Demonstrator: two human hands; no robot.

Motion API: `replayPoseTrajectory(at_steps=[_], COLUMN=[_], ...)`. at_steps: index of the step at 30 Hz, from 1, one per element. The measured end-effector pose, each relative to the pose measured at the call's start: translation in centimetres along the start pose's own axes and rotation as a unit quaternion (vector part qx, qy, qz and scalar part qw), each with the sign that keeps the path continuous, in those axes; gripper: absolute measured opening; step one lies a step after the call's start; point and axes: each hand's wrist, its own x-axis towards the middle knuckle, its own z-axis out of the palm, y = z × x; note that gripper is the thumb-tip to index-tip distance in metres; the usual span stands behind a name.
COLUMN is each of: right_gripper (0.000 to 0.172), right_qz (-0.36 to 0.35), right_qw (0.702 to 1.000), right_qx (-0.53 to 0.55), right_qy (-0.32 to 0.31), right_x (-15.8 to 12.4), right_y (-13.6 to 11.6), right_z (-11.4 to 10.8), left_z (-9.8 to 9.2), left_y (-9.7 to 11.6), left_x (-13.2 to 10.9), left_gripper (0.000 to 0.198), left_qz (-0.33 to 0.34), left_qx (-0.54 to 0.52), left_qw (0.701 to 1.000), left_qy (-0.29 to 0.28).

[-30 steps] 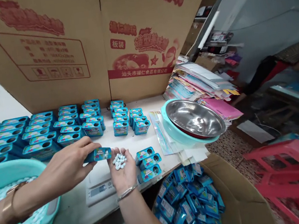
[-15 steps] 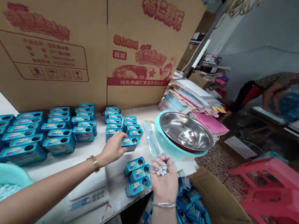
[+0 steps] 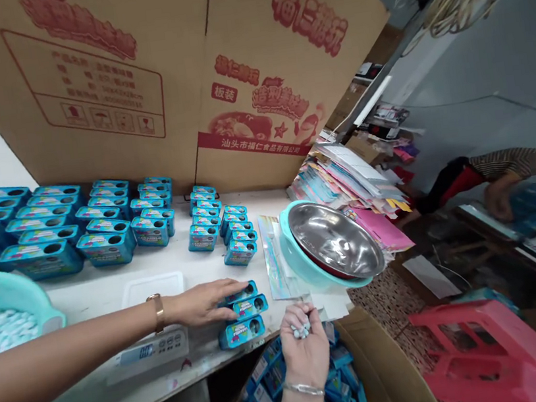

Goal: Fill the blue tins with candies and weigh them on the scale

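Note:
My left hand lies palm down at the rearmost of three small blue boxes, its fingers stretched over that blue box and its thumb near the middle box. The nearest box stands apart from my fingers. My right hand is palm up with curled fingers, cupping a small heap of pale blue and white candies. It is held just off the table's front edge. Behind my left hand, a blue box with a round hole in its top ends a short row.
More blue boxes stand in rows before a large carton. A turquoise tub of candies and a scale are left; a steel bowl is right. Below is an open carton. Red stools and another person are farther right.
My left hand has let go of a blue box at the end of the short row and moved nearer, to the three front boxes. My right hand still cups the candies, slightly lower.

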Motion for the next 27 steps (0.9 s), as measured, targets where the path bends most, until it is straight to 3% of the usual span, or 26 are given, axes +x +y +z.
replayPoseTrajectory(at_steps=[3,8,12,14,19,21,25,27], right_gripper=[0.026,0.026,0.028,0.028,0.031,0.031,0.026,0.025], right_qz=[0.007,0.029,0.052,0.067,0.121,0.138,0.168,0.184], right_qw=[1.0,0.997,0.997,0.996,0.99,0.987,0.983,0.98], right_qx=[-0.016,-0.062,-0.042,-0.026,-0.005,-0.001,0.006,0.005], right_qy=[-0.002,-0.043,-0.046,-0.046,-0.078,-0.086,-0.076,-0.074], right_x=[-0.3,-0.6,-0.8,-0.9,-1.0,-1.3,-2.0,-2.3], right_y=[0.3,-0.5,-0.3,0.5,3.3,4.1,5.2,5.8], right_z=[0.3,0.7,1.1,1.4,3.1,4.0,5.7,6.2], left_z=[0.1,-1.9,-6.1,-7.8,-8.4,-8.2,-9.3,-10.5], left_y=[-0.7,0.6,2.4,2.6,1.5,1.4,3.0,4.3], left_x=[0.1,-0.5,-5.2,-8.3,-14.8,-16.3,-17.7,-18.1], left_gripper=[0.064,0.057,0.077,0.072,0.052,0.066,0.113,0.106], left_qz=[0.006,-0.019,-0.073,-0.106,-0.201,-0.228,-0.248,-0.254], left_qx=[-0.005,0.001,0.025,0.047,0.059,0.064,0.068,0.06], left_qw=[1.0,1.0,0.995,0.99,0.975,0.968,0.957,0.948], left_qy=[-0.026,0.015,0.065,0.086,0.075,0.081,0.136,0.181])
